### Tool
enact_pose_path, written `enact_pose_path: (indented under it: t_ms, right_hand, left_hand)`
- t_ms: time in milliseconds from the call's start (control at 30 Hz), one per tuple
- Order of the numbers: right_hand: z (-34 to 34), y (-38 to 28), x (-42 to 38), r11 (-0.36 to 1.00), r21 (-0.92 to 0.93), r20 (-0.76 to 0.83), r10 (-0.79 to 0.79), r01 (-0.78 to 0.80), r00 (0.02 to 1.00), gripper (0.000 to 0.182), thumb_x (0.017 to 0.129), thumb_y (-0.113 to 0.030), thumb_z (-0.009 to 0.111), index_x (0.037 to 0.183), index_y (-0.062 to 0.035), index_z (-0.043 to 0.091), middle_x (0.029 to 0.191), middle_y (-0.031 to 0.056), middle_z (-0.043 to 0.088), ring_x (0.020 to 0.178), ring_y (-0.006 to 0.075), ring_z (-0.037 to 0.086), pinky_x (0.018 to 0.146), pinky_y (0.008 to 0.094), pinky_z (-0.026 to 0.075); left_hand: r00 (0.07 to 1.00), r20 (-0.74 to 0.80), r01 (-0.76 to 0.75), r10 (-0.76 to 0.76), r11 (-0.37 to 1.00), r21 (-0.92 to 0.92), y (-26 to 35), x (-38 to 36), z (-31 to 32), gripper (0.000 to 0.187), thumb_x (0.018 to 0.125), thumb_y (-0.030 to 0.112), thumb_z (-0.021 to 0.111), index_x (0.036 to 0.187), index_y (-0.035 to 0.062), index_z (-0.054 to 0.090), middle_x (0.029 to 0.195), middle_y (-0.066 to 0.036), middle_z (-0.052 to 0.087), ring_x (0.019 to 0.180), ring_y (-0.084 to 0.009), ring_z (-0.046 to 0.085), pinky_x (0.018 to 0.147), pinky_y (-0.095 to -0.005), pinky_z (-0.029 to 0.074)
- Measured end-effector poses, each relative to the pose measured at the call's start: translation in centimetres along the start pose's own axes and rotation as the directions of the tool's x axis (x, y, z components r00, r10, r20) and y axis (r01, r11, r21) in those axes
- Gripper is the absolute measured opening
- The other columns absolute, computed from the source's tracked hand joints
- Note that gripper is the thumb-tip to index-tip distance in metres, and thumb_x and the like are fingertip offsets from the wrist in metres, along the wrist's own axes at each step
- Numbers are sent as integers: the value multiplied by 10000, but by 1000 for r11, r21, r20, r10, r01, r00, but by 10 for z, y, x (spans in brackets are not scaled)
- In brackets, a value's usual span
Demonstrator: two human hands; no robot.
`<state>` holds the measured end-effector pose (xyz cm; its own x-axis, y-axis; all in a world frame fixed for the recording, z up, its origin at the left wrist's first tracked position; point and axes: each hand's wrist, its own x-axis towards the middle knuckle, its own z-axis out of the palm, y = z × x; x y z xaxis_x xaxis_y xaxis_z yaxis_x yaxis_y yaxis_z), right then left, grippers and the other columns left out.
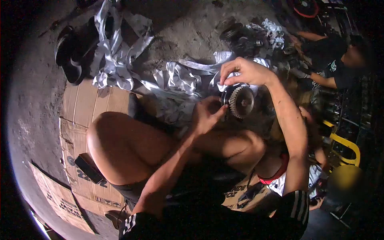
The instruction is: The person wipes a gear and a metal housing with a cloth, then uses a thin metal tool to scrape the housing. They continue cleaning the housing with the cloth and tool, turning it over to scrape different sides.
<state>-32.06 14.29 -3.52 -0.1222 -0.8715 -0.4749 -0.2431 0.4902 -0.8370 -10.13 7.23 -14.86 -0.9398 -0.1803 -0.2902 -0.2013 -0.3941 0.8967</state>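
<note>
A metal gear (243,103) with slanted teeth stands on edge in front of me, a dark ringed part (226,97) joined to its left side. My left hand (207,115) is closed on that dark part, thumb and fingers at its left edge. Just above the gear, my right hand (247,73) pinches a white cloth (231,81), which reaches down to the top of the gear. Some of the cloth is hidden behind the fingers. Strips of shiny white cloth (182,78) lie on the ground beyond my hands.
Cardboard (80,106) lies under me, with a dark phone-like box (89,168) by my knee. Dark sandals (70,56) and more cloth (116,52) are at the far left. Dark round parts (240,38) lie ahead. People sit at right near a yellow frame (346,144).
</note>
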Motion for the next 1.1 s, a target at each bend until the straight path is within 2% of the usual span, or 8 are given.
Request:
enact_pose_path:
  t_ms: [100,200,267,367,433,567,767,1100]
  right_hand:
    - [2,6,15,996,-31,256,94,-88,962,139,780,-67,735,895,9,715,922,90,698,920,203,654,865,351,487]
    - [1,5,23,974,-196,334,175,-113,926,123,766,-62,735,862,7,701,900,94,700,906,217,665,851,356,493]
    - [2,4,26,969,-224,325,175,-104,930,121,758,-69,743,840,2,689,885,104,709,892,233,674,841,361,497]
    - [2,4,27,955,-277,326,194,-103,925,136,755,-78,751,848,0,690,891,113,716,888,241,677,836,368,500]
    - [-1,6,28,952,-273,348,233,-139,908,145,755,-86,757,852,-1,691,894,118,722,890,240,680,827,375,503]
    - [-5,10,26,957,-269,346,205,-113,915,150,760,-89,756,853,8,688,896,122,720,890,241,680,822,372,505]
    - [-11,14,18,980,-178,290,142,-93,947,161,770,-95,754,864,21,694,884,118,715,871,218,673,833,349,502]
    - [-27,43,-16,970,-78,112,240,-232,964,147,800,-96,753,866,19,690,893,82,722,883,148,654,868,329,493]
  left_hand:
    - [999,44,-14,15,999,-34,-2,0,-2,234,880,203,741,976,2,667,840,-68,705,792,-116,634,727,-290,505]
    - [997,80,-14,19,998,-65,4,0,-9,232,878,179,740,1010,8,656,863,-55,696,807,-108,628,734,-283,502]
    - [995,100,-22,27,998,-51,13,0,-12,242,876,173,741,1032,10,654,875,-52,693,813,-107,626,739,-281,502]
    - [986,144,91,-89,996,-4,11,1,-12,256,876,173,741,1054,12,652,902,-59,695,827,-108,626,748,-282,503]
    - [992,92,-95,90,995,44,-1,4,-8,269,875,172,745,1069,12,650,911,-62,694,837,-114,631,752,-281,504]
    - [998,65,17,-15,1000,-25,-7,0,-6,290,872,190,754,1072,10,647,914,-69,693,839,-123,640,754,-288,505]
    - [994,110,12,-8,999,-34,5,-1,-9,300,876,200,755,1072,2,642,918,-80,693,826,-124,643,750,-290,508]
    - [993,36,-111,109,992,56,7,-3,-6,214,890,165,720,1036,22,655,903,-89,700,852,-142,642,789,-312,506]
